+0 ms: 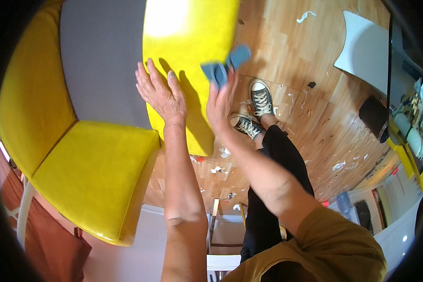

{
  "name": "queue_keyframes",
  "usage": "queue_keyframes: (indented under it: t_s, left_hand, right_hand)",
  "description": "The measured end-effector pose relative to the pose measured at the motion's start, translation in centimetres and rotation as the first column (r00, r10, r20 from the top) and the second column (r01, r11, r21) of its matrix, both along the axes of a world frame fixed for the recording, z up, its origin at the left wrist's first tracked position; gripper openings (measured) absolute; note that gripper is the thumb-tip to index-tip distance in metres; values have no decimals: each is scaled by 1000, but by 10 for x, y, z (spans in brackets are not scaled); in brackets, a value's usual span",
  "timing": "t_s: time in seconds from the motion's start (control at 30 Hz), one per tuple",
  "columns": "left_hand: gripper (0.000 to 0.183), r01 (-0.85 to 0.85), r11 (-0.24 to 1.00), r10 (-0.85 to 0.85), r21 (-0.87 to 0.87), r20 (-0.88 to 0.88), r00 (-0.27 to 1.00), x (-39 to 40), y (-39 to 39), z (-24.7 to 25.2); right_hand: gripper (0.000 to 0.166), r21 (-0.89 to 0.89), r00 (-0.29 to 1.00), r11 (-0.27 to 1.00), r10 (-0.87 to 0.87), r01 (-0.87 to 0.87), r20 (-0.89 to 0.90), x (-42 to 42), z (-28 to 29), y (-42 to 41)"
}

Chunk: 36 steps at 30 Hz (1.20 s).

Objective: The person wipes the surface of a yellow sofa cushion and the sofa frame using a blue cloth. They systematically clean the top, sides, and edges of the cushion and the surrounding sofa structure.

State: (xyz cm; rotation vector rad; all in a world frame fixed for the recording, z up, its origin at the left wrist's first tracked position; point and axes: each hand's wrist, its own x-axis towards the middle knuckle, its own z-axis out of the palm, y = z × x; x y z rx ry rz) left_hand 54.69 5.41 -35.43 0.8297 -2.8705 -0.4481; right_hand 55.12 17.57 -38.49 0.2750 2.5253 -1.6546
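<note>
A yellow upholstered sofa with a grey fabric seat and a yellow front border fills the left side. My left hand, fingers spread and holding nothing, is over the border near its seam with the grey seat; whether it touches is unclear. My right hand grips a folded blue-grey cloth, blurred, over the border's outer edge. A yellow armrest-like padded section lies nearer, with a stitched edge.
Paper scraps litter the wooden floor beside my sneakers. A white curved panel and a dark cylindrical object are on the right. Reddish-brown fabric lies at lower left.
</note>
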Motion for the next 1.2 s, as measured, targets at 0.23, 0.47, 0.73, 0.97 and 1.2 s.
queue_keyframes:
  t_s: [0.23,0.47,0.73,0.97,1.2]
  left_hand:
    - [67,41,984,-12,-174,165,986,-4,12,-28]
    - [68,27,983,0,-179,151,989,-6,17,-33]
    - [68,27,981,-5,-193,114,993,-14,17,-28]
    - [69,4,988,15,-156,121,993,5,9,-35]
    - [66,39,990,-20,-137,140,990,5,21,-33]
  right_hand:
    - [59,-258,443,931,123,258,888,116,-7,32]
    - [69,-327,812,882,-98,339,576,-104,-40,12]
    - [69,-171,464,917,-18,361,886,132,-87,34]
    - [54,-6,37,529,-47,849,998,182,-48,37]
    - [67,-300,438,640,-63,707,897,2,-109,38]
